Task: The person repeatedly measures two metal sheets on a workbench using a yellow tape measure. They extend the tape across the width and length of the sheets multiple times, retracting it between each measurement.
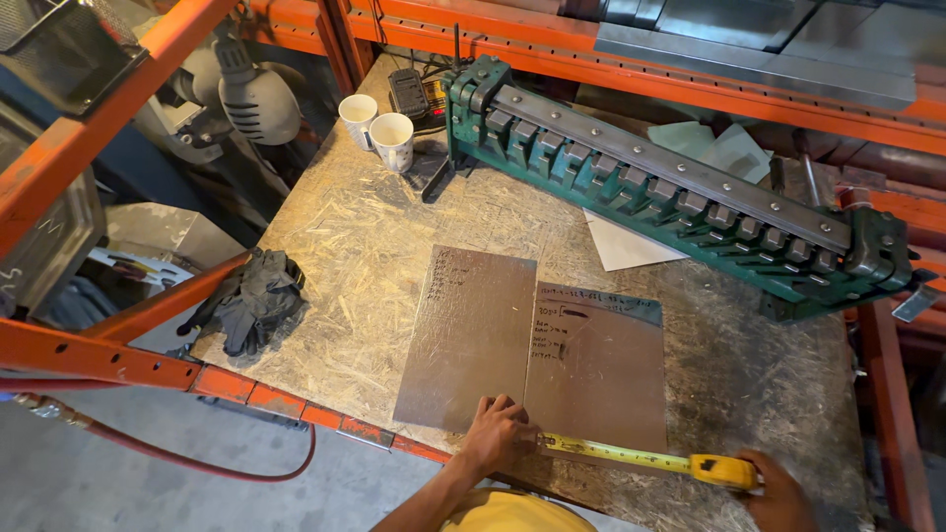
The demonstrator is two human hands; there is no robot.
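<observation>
Two flat sheets of grey metal lie side by side on the workbench: a left sheet (pixel 471 335) and a right sheet (pixel 599 369) with handwritten marks on it. My left hand (pixel 498 433) presses down on the near edge where the sheets meet and pins the end of a yellow tape blade (pixel 611 452). The blade runs right along the near edge of the right sheet to the yellow tape measure case (pixel 726 471), which my right hand (pixel 778 493) grips at the bench's front edge.
A long green sheet-metal bending brake (pixel 670 187) lies diagonally across the back of the chipboard bench (pixel 345 246). Two white mugs (pixel 379 128) and a black charger (pixel 407 94) stand at the back left. Dark gloves (pixel 251 300) lie at the left edge. Orange rack beams surround the bench.
</observation>
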